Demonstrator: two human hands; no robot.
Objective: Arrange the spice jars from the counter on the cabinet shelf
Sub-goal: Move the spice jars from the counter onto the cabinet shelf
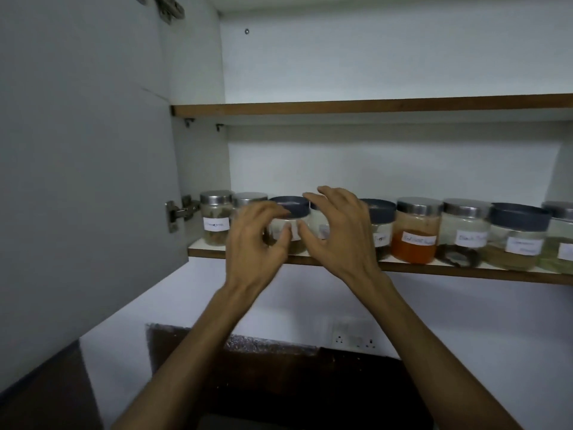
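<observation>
A row of labelled spice jars stands on the lower cabinet shelf [434, 268]. Both my hands are raised at a glass jar with a dark blue lid [290, 206], third from the left. My left hand [257, 240] curls in front of its left side. My right hand [338, 231] has its thumb at the jar's right front and its fingers spread above the lid. The jar rests on the shelf, and neither hand clearly grips it. To the right stand an orange-powder jar [415, 237] and a steel-lidded jar [463, 234]. At the far left stands another steel-lidded jar [216, 218].
The open cabinet door [86, 150] hangs at the left on a hinge [178, 212]. The upper shelf [372, 107] bears nothing in view. Below are a white wall, a socket plate [353, 339] and a dark counter area [263, 383].
</observation>
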